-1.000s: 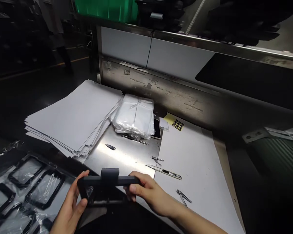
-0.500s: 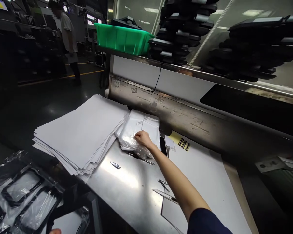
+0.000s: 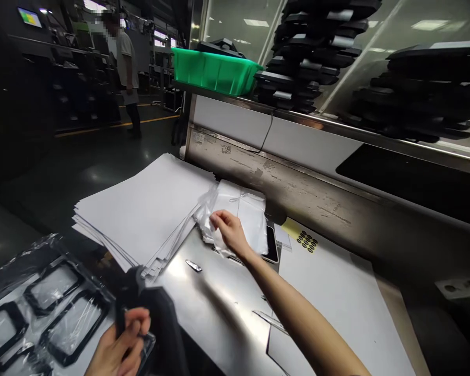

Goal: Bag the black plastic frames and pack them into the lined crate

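My right hand [image 3: 227, 231] reaches forward over the steel table [image 3: 215, 308] and pinches a clear plastic bag at the near left corner of the stack of clear bags [image 3: 243, 216]. The corner is lifted a little. My left hand [image 3: 119, 344] at the bottom left grips a black frame part [image 3: 156, 318] held upright near the table's front edge. A phone [image 3: 273, 245] lies partly under the bag stack.
A thick pile of white sheets [image 3: 141, 209] lies left of the bags. Bagged black frames [image 3: 43, 308] lie at the lower left. A yellow slip with black dots [image 3: 303, 237], a white sheet [image 3: 337, 313], a small blade [image 3: 193, 266], a green bin [image 3: 215, 70] and stacked black parts [image 3: 309, 52] on the shelf. A person [image 3: 127, 68] stands far back.
My right hand let go of the black frame, reached to the bag stack and now lifts a bag's corner. My left hand keeps the frame, now turned upright. The camera tilted up.
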{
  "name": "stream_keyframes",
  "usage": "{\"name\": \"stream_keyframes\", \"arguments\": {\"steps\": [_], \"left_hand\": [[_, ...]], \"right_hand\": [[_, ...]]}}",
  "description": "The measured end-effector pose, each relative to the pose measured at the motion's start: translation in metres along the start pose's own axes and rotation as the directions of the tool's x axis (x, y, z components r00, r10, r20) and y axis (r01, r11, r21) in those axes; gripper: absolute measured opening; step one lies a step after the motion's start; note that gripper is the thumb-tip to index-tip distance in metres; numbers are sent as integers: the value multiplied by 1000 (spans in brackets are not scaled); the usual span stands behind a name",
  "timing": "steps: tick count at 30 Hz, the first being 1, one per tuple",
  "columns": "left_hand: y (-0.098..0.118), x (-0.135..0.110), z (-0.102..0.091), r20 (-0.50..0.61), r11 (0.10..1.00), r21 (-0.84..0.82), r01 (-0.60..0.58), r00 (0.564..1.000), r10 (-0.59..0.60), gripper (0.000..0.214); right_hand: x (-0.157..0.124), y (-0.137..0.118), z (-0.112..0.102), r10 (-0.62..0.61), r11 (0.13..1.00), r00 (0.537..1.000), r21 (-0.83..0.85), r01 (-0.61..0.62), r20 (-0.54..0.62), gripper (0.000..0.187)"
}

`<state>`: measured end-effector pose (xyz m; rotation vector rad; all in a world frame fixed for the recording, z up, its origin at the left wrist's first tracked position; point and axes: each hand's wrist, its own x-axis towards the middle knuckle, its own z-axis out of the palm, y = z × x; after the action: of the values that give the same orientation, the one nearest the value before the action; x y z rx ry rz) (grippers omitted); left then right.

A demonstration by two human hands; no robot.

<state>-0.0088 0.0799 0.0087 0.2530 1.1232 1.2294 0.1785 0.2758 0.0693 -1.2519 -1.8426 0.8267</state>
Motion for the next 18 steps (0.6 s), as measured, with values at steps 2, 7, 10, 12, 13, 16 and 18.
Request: {"name": "stream_keyframes", "arguments": {"steps": [2,7,10,12,13,16,18], "left_hand": [[12,0,19,68,998,-35,-58,996,61,46],[19,-9,22,86,993,-91,-78,993,86,34],[15,-22,2,29,992,-99,-72,997,75,28],[12,-30,-16,-22,990,-115,-78,997,76,29],[10,-34,-27,-57,988,-125,-87,995,80,31],[1,-44,-59,-171,985,-134,-108,982,84,36],[-6,-52,-79,-244,987,-117,-114,966,83,37]], "right_hand": [[-31,-30,23,-45,997,987,73,34,151,18],[-99,-71,65,-96,968,867,250,-34,489,19],[-111,-69,78,40,797,829,482,-363,558,17],[-109,-64,82,126,592,811,613,-523,571,22],[-107,-61,83,150,509,807,655,-559,572,26],[-100,-56,88,150,402,789,693,-599,595,38],[-99,-57,93,142,366,756,676,-640,639,42]]}}
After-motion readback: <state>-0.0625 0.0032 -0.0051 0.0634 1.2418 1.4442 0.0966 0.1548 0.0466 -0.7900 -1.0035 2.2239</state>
